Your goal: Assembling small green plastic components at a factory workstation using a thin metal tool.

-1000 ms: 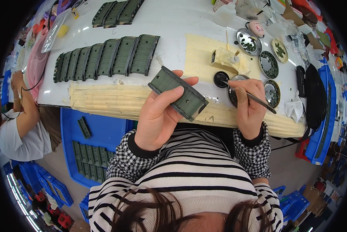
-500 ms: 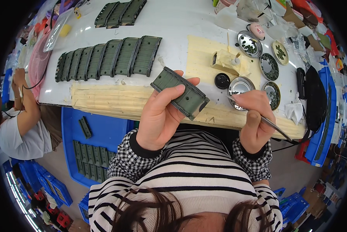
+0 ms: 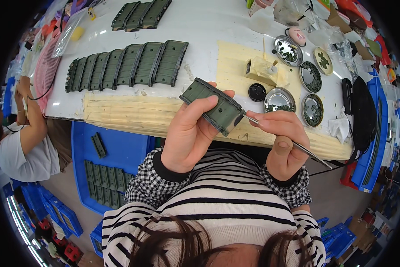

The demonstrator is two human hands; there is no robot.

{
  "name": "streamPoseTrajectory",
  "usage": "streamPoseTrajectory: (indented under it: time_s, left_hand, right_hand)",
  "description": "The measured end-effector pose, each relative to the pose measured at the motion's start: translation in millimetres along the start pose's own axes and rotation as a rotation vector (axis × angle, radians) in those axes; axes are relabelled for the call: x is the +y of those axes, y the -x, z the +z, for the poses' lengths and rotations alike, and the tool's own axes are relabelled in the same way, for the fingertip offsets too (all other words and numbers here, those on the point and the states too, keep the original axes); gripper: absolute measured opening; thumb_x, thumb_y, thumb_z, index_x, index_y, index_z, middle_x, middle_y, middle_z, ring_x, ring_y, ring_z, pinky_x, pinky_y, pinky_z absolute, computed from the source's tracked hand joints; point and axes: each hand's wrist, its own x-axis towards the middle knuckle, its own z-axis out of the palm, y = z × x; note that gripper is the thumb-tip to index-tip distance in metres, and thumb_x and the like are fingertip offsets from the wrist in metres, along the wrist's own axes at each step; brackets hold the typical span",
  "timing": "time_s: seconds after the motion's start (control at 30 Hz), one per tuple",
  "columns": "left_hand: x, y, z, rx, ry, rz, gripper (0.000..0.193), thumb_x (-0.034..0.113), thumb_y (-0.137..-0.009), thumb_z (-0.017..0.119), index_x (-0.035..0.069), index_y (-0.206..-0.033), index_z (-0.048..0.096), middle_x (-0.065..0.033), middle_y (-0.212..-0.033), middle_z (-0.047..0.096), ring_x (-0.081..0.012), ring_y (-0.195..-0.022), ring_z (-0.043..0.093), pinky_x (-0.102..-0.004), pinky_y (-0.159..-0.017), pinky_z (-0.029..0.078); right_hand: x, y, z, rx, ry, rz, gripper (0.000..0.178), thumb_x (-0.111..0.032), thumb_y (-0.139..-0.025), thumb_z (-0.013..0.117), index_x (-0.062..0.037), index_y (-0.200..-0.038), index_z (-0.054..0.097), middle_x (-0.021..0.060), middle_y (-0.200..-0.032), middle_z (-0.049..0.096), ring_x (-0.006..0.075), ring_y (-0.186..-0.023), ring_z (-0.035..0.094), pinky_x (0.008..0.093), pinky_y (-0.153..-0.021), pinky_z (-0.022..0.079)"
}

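Observation:
My left hand (image 3: 187, 133) is closed around a dark green moulded part (image 3: 213, 107) with ribbed edges and small holes, thumb on top. It is tilted above the table's near edge. My right hand (image 3: 285, 144) grips a slim silver metal tool (image 3: 313, 157); whether it is tweezers I cannot tell. The tool's tip points at the right end of the green part, very close to or touching it. Just beyond my right hand stands a round metal dish (image 3: 279, 90) with small dark green pieces in it.
More dishes of green pieces (image 3: 310, 76) stand at the right, near a black round cap (image 3: 256, 92) and a taped box (image 3: 266, 71). Similar green parts line the table (image 3: 126, 66) and fill a blue bin (image 3: 112, 129) below. Another person (image 3: 28, 142) sits at far left.
My right hand has moved left from the metal dish, bringing the tool's tip to the green part's end. My left hand has shifted slightly right with the part.

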Motion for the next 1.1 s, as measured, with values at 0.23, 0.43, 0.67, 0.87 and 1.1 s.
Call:
streamPoseTrajectory:
  time_s: [0.23,0.43,0.67,0.87,1.1]
  left_hand:
    - [0.3,0.5,1.1,-0.005,-0.008,-0.003,0.035,0.01,-0.095,0.054,0.004,-0.128,0.047,-0.0179,-0.122,0.06,-0.0225,-0.104,0.065,-0.0345,-0.088,0.056]
    - [0.1,0.4,-0.4,-0.007,-0.014,-0.002,0.034,0.01,-0.095,0.054,0.004,-0.128,0.047,-0.0179,-0.122,0.06,-0.0229,-0.104,0.065,-0.0346,-0.088,0.056]
    - [-0.6,-0.1,-1.9,-0.015,-0.013,0.001,0.034,0.009,-0.095,0.054,0.004,-0.127,0.047,-0.0182,-0.122,0.059,-0.0232,-0.104,0.065,-0.0346,-0.089,0.056]
    - [-1.4,0.0,-0.1,0.002,-0.003,0.003,0.034,0.009,-0.094,0.054,0.003,-0.127,0.046,-0.0184,-0.122,0.059,-0.0233,-0.105,0.064,-0.0353,-0.091,0.055]
    - [-5.2,0.0,1.6,0.035,0.033,0.022,0.031,0.009,-0.094,0.057,0.006,-0.122,0.046,-0.0163,-0.118,0.06,-0.02,-0.105,0.062,-0.0344,-0.089,0.055]
  right_hand:
    - [-4.1,-2.0,-1.2,-0.026,0.054,0.016,0.019,-0.008,-0.095,0.055,0.0032,-0.106,0.066,0.0188,-0.102,0.067,0.0295,-0.098,0.067,0.0345,-0.085,0.053]
    - [-1.1,-2.7,-0.6,-0.029,0.068,-0.022,0.018,-0.006,-0.095,0.054,0.0039,-0.106,0.066,0.0188,-0.102,0.067,0.0298,-0.097,0.067,0.0342,-0.084,0.054]
    - [-2.1,-4.9,-1.9,-0.057,0.102,-0.028,0.018,-0.006,-0.095,0.055,0.0039,-0.105,0.066,0.019,-0.102,0.067,0.0295,-0.096,0.068,0.034,-0.082,0.055]
    - [-5.6,-5.3,-0.4,-0.066,0.183,-0.046,0.019,0.002,-0.088,0.058,0.0036,-0.105,0.066,0.0197,-0.103,0.067,0.0289,-0.095,0.068,0.0326,-0.081,0.056]
    - [-3.4,-4.9,1.2,-0.061,0.224,-0.065,0.02,0.005,-0.084,0.061,0.0023,-0.104,0.067,0.0189,-0.103,0.068,0.0282,-0.094,0.069,0.0315,-0.079,0.056]
